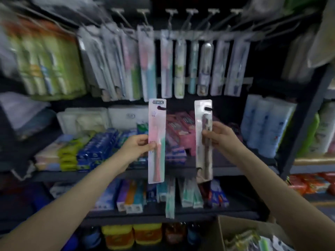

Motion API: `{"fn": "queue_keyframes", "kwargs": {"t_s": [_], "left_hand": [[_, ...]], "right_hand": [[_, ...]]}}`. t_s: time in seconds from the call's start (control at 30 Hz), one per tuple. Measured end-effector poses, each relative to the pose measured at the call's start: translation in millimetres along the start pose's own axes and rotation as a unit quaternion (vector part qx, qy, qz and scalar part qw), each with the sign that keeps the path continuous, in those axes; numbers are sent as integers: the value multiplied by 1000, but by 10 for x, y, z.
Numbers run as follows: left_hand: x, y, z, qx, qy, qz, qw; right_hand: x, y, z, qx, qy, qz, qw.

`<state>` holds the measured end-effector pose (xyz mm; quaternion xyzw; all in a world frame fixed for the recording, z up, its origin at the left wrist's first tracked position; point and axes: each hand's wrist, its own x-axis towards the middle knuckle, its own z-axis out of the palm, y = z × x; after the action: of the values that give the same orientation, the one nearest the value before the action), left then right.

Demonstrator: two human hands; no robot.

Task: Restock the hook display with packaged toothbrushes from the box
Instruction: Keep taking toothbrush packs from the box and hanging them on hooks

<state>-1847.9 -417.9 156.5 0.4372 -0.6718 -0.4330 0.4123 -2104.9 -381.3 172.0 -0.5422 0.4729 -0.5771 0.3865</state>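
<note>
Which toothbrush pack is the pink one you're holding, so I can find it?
Look below the row of toothbrush packs hanging on the hook display, in front of the shelf of toothpaste boxes. Two packs are held upright there; the pink toothbrush pack is in the left hand. The grey toothbrush pack in the right hand has no pink or green.

Dim, dark shop corner. Black metal shelving filling the frame, tiers crowded with blurred boxed goods, bottles at right.
</note>
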Motion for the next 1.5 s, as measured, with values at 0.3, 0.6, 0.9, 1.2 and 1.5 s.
{"fn": "queue_keyframes", "kwargs": {"t_s": [0.3,0.6,0.9,1.2,1.5], "left_hand": [[49,277,-1519,-49,176,65,981],[95,419,-2132,-50,210,101,971],[84,317,-2284,-26,204,125,971],[207,334,-2311,12,184,136,974],[155,367,-2331,-68,177,115,975]], "right_hand": [[731,-859,1174,-69,78,-75,992],[1392,-1442,2234,-304,32,-167,937],[1697,-1458,2596,-177,97,-179,963],[1850,-1543,2537,-291,122,-232,920],[1765,-1273,2733,-209,179,-148,950]]}}
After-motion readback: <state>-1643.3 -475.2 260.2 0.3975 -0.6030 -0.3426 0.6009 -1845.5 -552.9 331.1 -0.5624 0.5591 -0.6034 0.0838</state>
